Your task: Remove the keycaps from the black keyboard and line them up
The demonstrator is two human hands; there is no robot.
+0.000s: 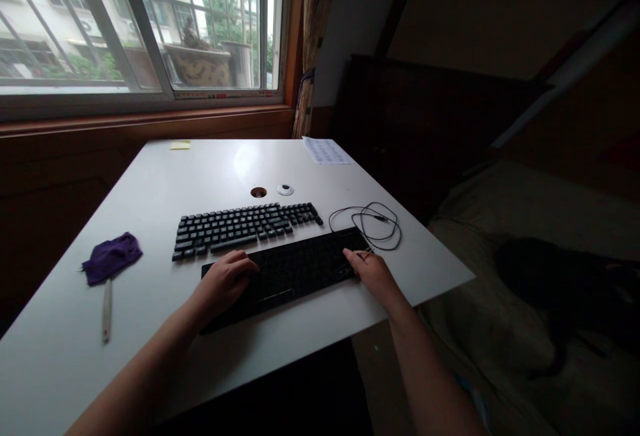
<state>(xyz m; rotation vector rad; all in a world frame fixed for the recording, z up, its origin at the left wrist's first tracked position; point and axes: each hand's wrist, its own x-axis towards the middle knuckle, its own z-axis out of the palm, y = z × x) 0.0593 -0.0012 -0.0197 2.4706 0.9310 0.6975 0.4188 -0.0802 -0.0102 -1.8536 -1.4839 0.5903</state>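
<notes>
Bending over the left part of the black keyboard base [300, 263], the left hand [227, 279] rests its fingers on top; whether they grip it, I can't tell. Over at the base's right end, the right hand [373, 273] curls its fingers, a thin pale object [369, 249] right by them, and no telling if it's pinched! The base lies aslant on the white tabletop [200, 176]. Just beyond it, black keycaps [240, 226] sit in keyboard order, and a thin black cable [381, 218] loops near the right end. Out left, a purple cloth [114, 257] meets a pale handle [107, 313]. Farther on, a round hole [259, 192] opens in the tabletop, a round white piece [285, 189] just beside. And behind the window [167, 89], a patterned pot [200, 67] holds something dark and stubby [190, 37]!
</notes>
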